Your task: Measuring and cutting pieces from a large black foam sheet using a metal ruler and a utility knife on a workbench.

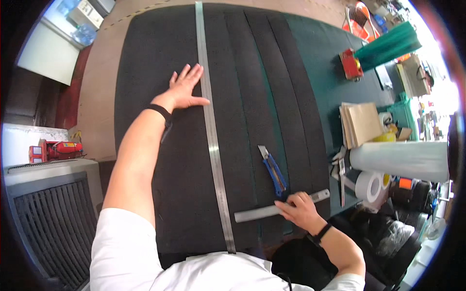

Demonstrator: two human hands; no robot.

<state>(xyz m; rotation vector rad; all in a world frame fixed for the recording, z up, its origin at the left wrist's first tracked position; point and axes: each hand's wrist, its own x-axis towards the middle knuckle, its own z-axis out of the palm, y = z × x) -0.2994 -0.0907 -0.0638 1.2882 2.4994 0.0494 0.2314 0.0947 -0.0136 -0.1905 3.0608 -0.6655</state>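
Observation:
A large black sheet, foam-like in look, covers most of the table, and a long metal straightedge lies across it from far to near. My left hand rests flat with fingers spread, its thumb touching the straightedge and its fingertips beside it. To the right, the black material is in long strips with narrow green gaps between them. My right hand, low on the right, has its fingers closed on a short steel ruler lying across the strips. Just beyond that ruler lies a blue utility knife, blade out.
The green tabletop shows on the right. On it are a green roll, a red box, brown cardboard pieces, a clear film roll and a tape roll. A grey vented unit stands on the left.

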